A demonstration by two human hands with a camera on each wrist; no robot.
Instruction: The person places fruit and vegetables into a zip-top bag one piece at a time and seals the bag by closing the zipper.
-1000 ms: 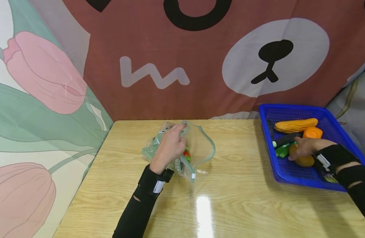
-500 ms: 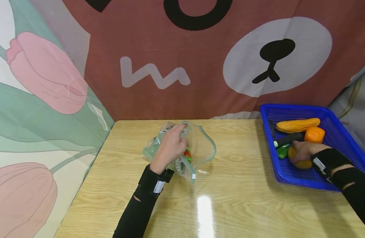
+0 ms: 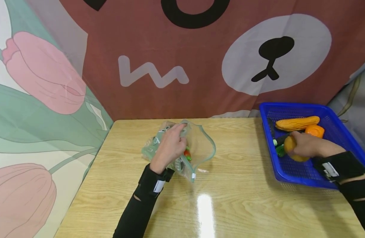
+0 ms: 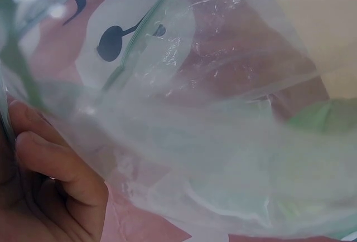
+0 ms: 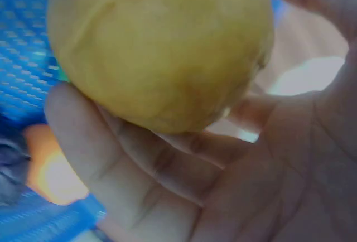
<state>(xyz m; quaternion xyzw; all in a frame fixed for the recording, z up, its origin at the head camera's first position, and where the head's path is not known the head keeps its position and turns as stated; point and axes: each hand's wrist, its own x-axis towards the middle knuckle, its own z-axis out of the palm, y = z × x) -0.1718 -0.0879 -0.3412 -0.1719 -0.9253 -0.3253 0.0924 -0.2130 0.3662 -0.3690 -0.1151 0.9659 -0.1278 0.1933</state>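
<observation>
My left hand (image 3: 169,147) grips the rim of a clear zip bag (image 3: 203,145) with a green edge, its mouth spread toward the right. Inside the bag shows a small red and green piece (image 3: 187,154); the rest is largely hidden by the hand. In the left wrist view, curled fingers (image 4: 61,161) meet the plastic at the lower left. Over the blue basket (image 3: 273,170), my right hand (image 3: 308,145) holds a yellow-brown potato (image 3: 290,145). The right wrist view has the potato (image 5: 162,47) lying between thumb and curled fingers.
Also in the basket are a long ridged orange-yellow vegetable (image 3: 296,123), a round orange one (image 3: 314,131), a dark vegetable with a pale end (image 3: 280,139) and a green one (image 3: 280,151). A printed curtain (image 3: 158,99) hangs behind the wooden table (image 3: 236,191).
The right hand has closed around the potato and raised it slightly in the basket. Left hand and bag stay where they were.
</observation>
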